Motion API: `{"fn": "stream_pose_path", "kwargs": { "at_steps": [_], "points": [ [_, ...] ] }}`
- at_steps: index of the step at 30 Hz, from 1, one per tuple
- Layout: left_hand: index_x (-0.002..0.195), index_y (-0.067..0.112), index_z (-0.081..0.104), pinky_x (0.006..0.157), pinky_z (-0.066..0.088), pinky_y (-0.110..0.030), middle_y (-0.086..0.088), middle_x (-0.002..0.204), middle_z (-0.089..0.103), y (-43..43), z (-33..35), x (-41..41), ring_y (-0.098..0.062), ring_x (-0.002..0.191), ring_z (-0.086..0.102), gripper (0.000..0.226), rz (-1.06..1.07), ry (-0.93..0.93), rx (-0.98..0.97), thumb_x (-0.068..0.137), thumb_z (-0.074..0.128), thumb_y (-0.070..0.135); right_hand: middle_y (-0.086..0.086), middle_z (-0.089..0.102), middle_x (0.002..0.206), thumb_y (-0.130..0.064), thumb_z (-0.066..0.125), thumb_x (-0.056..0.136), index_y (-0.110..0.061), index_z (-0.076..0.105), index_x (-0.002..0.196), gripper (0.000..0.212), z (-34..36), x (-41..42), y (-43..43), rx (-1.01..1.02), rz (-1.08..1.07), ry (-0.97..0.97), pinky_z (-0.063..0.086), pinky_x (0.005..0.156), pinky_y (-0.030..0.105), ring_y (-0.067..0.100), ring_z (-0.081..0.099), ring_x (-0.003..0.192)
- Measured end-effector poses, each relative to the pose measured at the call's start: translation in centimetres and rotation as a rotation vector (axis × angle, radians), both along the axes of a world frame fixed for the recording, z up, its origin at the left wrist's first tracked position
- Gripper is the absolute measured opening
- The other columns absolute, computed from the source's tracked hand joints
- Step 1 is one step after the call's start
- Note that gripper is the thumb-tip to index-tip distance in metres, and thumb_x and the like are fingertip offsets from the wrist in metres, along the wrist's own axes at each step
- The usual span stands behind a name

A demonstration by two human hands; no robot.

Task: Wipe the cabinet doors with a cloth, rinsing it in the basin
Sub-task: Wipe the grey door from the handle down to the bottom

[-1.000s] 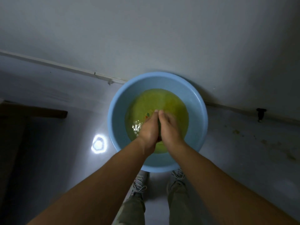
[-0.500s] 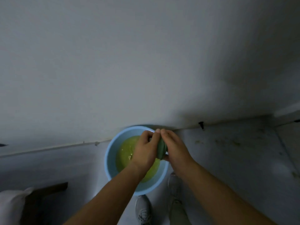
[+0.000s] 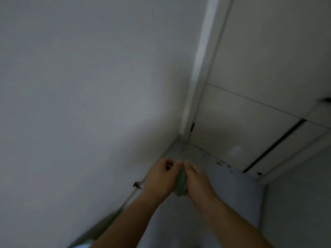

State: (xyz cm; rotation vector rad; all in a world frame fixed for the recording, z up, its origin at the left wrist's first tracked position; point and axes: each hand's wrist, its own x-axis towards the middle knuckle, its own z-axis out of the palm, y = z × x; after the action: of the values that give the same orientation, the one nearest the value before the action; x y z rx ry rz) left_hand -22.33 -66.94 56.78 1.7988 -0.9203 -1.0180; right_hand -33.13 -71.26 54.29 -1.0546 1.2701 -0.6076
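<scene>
A balled-up green cloth point(image 3: 181, 183) is pressed between my two hands in front of me, low in the view. My left hand point(image 3: 161, 178) wraps its left side and my right hand point(image 3: 196, 179) wraps its right side, fingertips meeting at the top. White cabinet doors point(image 3: 250, 72) stand to the right, past the room corner, with a dark gap point(image 3: 274, 144) between two lower panels. The basin is almost out of sight; only a pale sliver at the bottom edge point(image 3: 80, 246) may be its rim.
A plain grey-white wall point(image 3: 89, 86) fills the left and centre. A white vertical trim strip point(image 3: 198, 68) marks the corner. The grey floor point(image 3: 215, 176) has small yellowish specks along the cabinet base. A small dark fitting point(image 3: 137, 184) sits at the wall's foot.
The view swung up and to the right, away from the basin toward the cabinet corner. Both hands lifted the cloth out of the yellowish water and still squeeze it together.
</scene>
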Motion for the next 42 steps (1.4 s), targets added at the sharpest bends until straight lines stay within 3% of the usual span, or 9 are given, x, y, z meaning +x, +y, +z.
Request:
{"fn": "stream_pose_path", "kwargs": {
  "at_steps": [3,8,18,22,27,31,34,37,42],
  "points": [
    [0.079,0.015,0.069,0.060,0.052,-0.030,0.005,0.066,0.066,-8.9,1.9,-6.8,-0.012,0.062,0.063,0.036,-0.191,0.004,-0.037,0.096,0.063,0.047,0.014,0.073,0.108,-0.038,0.047,0.106,-0.023,0.071,0.103,0.028,2.8,-7.7,-6.8,-0.049,-0.181,-0.022,0.058,0.088,0.059,0.032,0.071,0.098],
    [0.073,0.006,0.067,0.049,0.043,-0.018,0.008,0.054,0.059,-21.3,4.5,-18.8,-0.004,0.050,0.052,0.028,-0.306,0.209,-0.135,0.097,0.068,0.020,0.012,0.073,0.105,-0.041,0.057,0.102,-0.023,0.074,0.094,0.025,6.7,-20.4,-16.7,-0.126,-0.395,-0.053,0.059,0.084,0.060,0.032,0.071,0.100],
    [0.074,0.008,0.071,0.056,0.051,-0.020,-0.001,0.066,0.069,-40.4,5.8,-38.0,-0.007,0.061,0.064,0.022,-0.557,0.371,-0.191,0.095,0.070,0.014,0.013,0.074,0.106,-0.041,0.065,0.097,-0.012,0.069,0.111,0.033,8.6,-39.5,-31.7,-0.153,-0.638,-0.021,0.063,0.078,0.046,0.029,0.074,0.096],
    [0.082,0.007,0.071,0.064,0.053,-0.024,-0.003,0.074,0.068,-46.8,6.0,-42.6,-0.009,0.069,0.063,0.018,-0.686,0.295,-0.221,0.095,0.071,0.020,0.014,0.073,0.109,-0.037,0.062,0.100,-0.012,0.065,0.112,0.028,8.1,-44.3,-36.8,-0.173,-0.764,-0.004,0.060,0.087,0.054,0.030,0.073,0.098],
    [0.086,0.007,0.068,0.067,0.045,-0.017,0.003,0.073,0.058,-59.0,5.2,-49.1,0.001,0.063,0.052,0.020,-0.892,0.105,-0.315,0.099,0.064,0.021,0.011,0.071,0.109,-0.037,0.065,0.098,-0.010,0.063,0.117,0.033,7.4,-51.3,-46.4,-0.178,-0.971,-0.012,0.061,0.082,0.039,0.026,0.071,0.097],
    [0.100,0.008,0.070,0.067,0.043,-0.014,0.001,0.084,0.062,-65.6,4.5,-53.0,-0.012,0.077,0.057,0.025,-1.023,-0.081,-0.403,0.105,0.053,0.025,0.012,0.071,0.108,-0.032,0.063,0.100,-0.008,0.064,0.110,0.026,6.5,-55.7,-53.0,-0.193,-1.083,-0.003,0.059,0.077,0.034,0.026,0.069,0.095],
    [0.107,0.006,0.067,0.081,0.050,-0.028,-0.008,0.099,0.066,-68.8,3.7,-55.9,-0.020,0.089,0.062,0.030,-1.115,-0.202,-0.402,0.107,0.048,0.029,0.012,0.069,0.105,-0.032,0.061,0.101,-0.012,0.062,0.102,0.020,5.5,-58.4,-57.1,-0.183,-1.132,0.035,0.059,0.081,0.036,0.026,0.068,0.095],
    [0.105,0.011,0.064,0.066,0.042,-0.011,0.001,0.094,0.060,-69.9,2.4,-57.4,-0.012,0.082,0.056,0.028,-1.127,-0.203,-0.322,0.108,0.044,0.030,0.014,0.069,0.105,-0.027,0.061,0.102,-0.014,0.062,0.097,0.014,4.3,-60.0,-59.1,-0.166,-1.131,0.031,0.059,0.085,0.038,0.027,0.067,0.093],
    [0.097,0.014,0.061,0.062,0.042,-0.015,0.002,0.084,0.059,-70.4,0.9,-59.1,-0.009,0.074,0.053,0.027,-1.032,-0.086,-0.202,0.109,0.043,0.031,0.014,0.073,0.111,-0.027,0.065,0.099,-0.011,0.069,0.114,0.022,2.8,-61.1,-60.6,-0.115,-1.031,-0.040,0.058,0.093,0.041,0.028,0.070,0.102]
  ]
}}
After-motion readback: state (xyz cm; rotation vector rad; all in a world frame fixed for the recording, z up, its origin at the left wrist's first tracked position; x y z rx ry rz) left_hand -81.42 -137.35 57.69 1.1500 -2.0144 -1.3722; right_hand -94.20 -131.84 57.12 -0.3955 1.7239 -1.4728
